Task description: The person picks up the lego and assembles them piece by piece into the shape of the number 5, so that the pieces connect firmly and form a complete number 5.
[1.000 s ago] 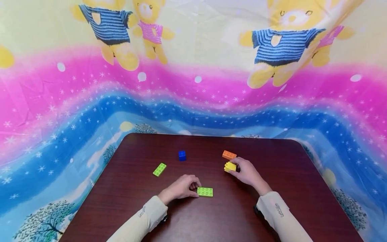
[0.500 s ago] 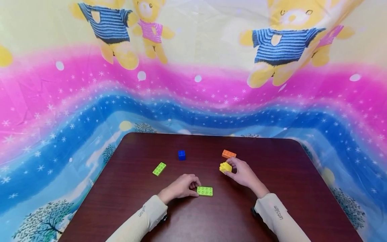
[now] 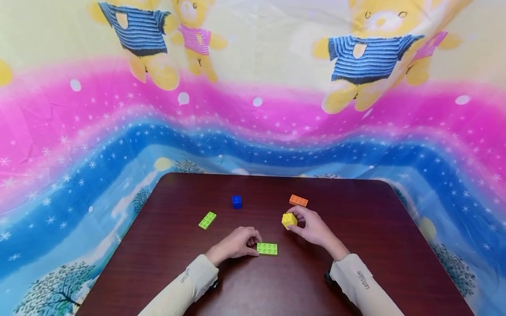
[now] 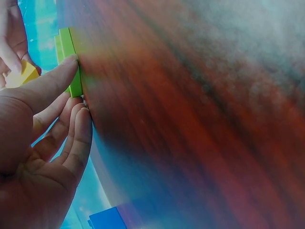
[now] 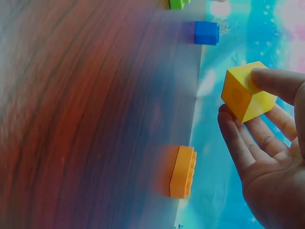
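Note:
My left hand (image 3: 237, 243) rests on the table and pinches the left end of a flat lime-green toy brick (image 3: 267, 249) between thumb and fingers; its studs face up. In the left wrist view the thumb lies along one side of the green brick (image 4: 71, 71). My right hand (image 3: 314, 226) holds a yellow toy brick (image 3: 290, 220) between thumb and fingertips, tilted. The right wrist view shows the yellow brick (image 5: 248, 90) raised off the table, its hollow underside turned partly to the camera.
An orange brick (image 3: 298, 200) lies just beyond my right hand. Farther left stand a small blue brick (image 3: 236, 202) and a second flat lime-green brick (image 3: 207, 220). The dark wooden table (image 3: 178, 272) ends at a printed cloth backdrop (image 3: 253, 149).
My right hand has moved a little to the left with the yellow brick, turning it, and away from the orange brick. The left hand stays on the green brick.

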{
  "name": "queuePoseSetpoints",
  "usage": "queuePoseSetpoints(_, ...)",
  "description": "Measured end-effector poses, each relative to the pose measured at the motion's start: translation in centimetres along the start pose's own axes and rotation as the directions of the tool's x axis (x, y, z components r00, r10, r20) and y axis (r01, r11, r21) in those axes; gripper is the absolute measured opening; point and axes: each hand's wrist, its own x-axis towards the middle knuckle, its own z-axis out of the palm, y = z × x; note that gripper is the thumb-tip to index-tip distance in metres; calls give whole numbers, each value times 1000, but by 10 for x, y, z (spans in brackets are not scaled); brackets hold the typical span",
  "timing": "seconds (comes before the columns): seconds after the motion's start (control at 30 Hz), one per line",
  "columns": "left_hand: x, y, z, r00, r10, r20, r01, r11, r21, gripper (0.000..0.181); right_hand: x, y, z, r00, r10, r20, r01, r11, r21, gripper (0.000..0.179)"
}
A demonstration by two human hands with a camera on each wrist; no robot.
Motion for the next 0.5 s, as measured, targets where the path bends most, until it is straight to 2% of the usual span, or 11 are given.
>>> queuePoseSetpoints(0.27,1,1,0,1000,-3,3,3,1000,2,24,-5,-13,6,999,32,13,-32,999,-11,38)
queuePoseSetpoints(0.5,-1,1,0,1000,-7,0,7,1000,1,24,-11,-17,12,999,-27,40,28,1000,-6,38)
